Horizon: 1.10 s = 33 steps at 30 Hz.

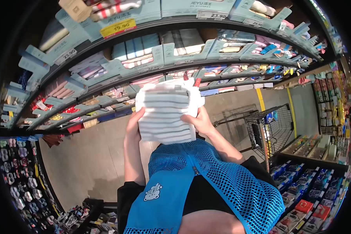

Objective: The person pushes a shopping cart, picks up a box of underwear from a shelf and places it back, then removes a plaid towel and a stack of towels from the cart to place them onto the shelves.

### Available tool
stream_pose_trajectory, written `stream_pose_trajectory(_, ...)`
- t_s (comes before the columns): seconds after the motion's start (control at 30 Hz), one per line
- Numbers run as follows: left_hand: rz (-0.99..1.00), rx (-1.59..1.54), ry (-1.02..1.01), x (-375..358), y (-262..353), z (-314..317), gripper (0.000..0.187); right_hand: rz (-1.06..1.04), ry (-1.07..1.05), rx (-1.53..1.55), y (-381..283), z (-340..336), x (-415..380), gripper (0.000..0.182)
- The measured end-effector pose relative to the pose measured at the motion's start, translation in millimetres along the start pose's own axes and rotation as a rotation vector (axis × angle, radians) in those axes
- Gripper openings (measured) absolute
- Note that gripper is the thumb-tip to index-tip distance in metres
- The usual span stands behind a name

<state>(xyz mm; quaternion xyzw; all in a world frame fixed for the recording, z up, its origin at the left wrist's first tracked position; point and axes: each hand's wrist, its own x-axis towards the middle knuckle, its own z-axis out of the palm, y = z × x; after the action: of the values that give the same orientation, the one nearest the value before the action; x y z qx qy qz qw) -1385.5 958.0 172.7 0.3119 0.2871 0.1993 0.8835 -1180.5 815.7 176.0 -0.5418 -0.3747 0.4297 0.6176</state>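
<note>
Both hands hold one striped towel pack (pixel 165 114) up in front of the chest, between the person and the shelves (pixel 152 64). The left hand (pixel 133 124) is wrapped round the pack's left edge, fingers behind it and only the back of the hand showing. The right hand (pixel 198 121) grips the right edge, thumb lying across the front over the grey and white stripes. The label at the top of the pack is blurred and cannot be read.

Beyond the hands, the shelves carry grey-blue cardboard trays (pixel 183 50) filled with folded towels, some striped, some plain (pink and cream ones further to the right). Price tags (pixel 118 28) sit on the shelf edges above the hands; a yellow one reads 19.90, the small ones lower down are too small to make out.

To the right of the right hand stands a wire shopping cart (pixel 271 126), with something blue in its basket that is hard to identify. Below the hands, a blue mesh vest (pixel 222 175) covers the person's front and hides the lower forearms. Racks of small goods (pixel 15 171) curve along the left edge and boxed items (pixel 308 195) along the right, both distorted by the lens and cut off by the dark rim.
</note>
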Motion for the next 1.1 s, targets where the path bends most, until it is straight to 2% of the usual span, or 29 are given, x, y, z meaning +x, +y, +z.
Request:
stream_pose_trajectory(0.03,0.057,-0.033,0.000,-6,-3,3,0.049,-0.010,-0.100,0.119,0,-4,1,0.056)
stream_pose_trajectory(0.07,0.057,-0.022,-0.006,-1,-1,5,0.049,-0.020,-0.094,0.124,0,-5,5,0.056)
stream_pose_trajectory(0.13,0.112,0.107,-0.075,5,-2,5,0.052,0.139,-0.138,0.135,1,-7,13,0.050)
stream_pose_trajectory(0.17,0.004,0.076,-0.019,13,5,5,0.048,0.191,-0.136,-0.161,-11,-8,20,0.047)
stream_pose_trajectory(0.2,0.016,0.076,-0.002,18,15,11,0.048,0.189,-0.156,-0.155,-24,-3,26,0.047)
stream_pose_trajectory(0.27,0.144,0.356,0.143,28,44,31,0.043,-0.010,-0.017,-0.311,-44,7,42,0.047)
stream_pose_trajectory(0.3,0.187,0.345,0.188,29,62,44,0.040,-0.383,0.034,-0.523,-34,4,62,0.047)
stream_pose_trajectory(0.33,0.229,0.334,0.231,34,78,52,0.038,0.012,-0.022,-0.241,-58,7,73,0.045)
stream_pose_trajectory(0.37,0.209,0.189,0.159,44,93,44,0.039,-0.235,0.102,-0.242,-49,7,93,0.041)
stream_pose_trajectory(0.43,0.229,-0.009,-0.037,53,118,33,0.040,-0.141,0.089,-0.225,-66,8,131,0.042)
stream_pose_trajectory(0.47,0.280,-0.057,-0.165,51,130,32,0.042,-0.087,0.108,-0.090,-67,8,149,0.037)
stream_pose_trajectory(0.5,0.284,-0.024,-0.221,48,138,31,0.042,-0.275,0.175,-0.066,-67,13,167,0.031)
stream_pose_trajectory(0.53,0.306,-0.047,-0.197,55,142,21,0.042,-0.227,0.197,-0.094,-69,13,179,0.027)
stream_pose_trajectory(0.6,0.350,-0.044,-0.069,65,148,17,0.040,-0.297,0.170,-0.141,-66,17,203,0.028)
stream_pose_trajectory(0.67,0.376,-0.090,-0.035,75,151,9,0.038,-0.310,0.181,-0.160,-67,23,215,0.033)
stream_pose_trajectory(0.7,0.395,-0.130,0.003,77,152,5,0.036,-0.249,0.164,-0.269,-76,26,216,0.033)
stream_pose_trajectory(0.73,0.396,-0.133,0.010,78,152,1,0.036,-0.186,0.148,-0.376,-83,30,216,0.033)
stream_pose_trajectory(0.8,0.509,-0.061,-0.011,74,149,1,0.032,-0.248,0.241,-0.510,-77,34,222,0.028)
stream_pose_trajectory(0.87,0.519,-0.025,-0.003,65,145,0,0.035,-0.302,0.211,-0.593,-77,39,213,0.027)
stream_pose_trajectory(0.93,0.604,0.113,0.167,58,137,-3,0.038,-0.280,0.156,-0.359,-65,57,203,0.032)
stream_pose_trajectory(0.97,0.614,0.093,0.231,55,135,-7,0.039,-0.193,0.141,-0.233,-64,69,196,0.034)
stream_pose_trajectory(1.07,0.728,-0.089,0.282,65,139,-28,0.040,-0.307,0.219,-0.157,-53,94,216,0.027)
stream_pose_trajectory(1.1,0.785,-0.175,0.153,73,143,-41,0.040,-0.151,0.221,-0.178,-67,100,218,0.023)
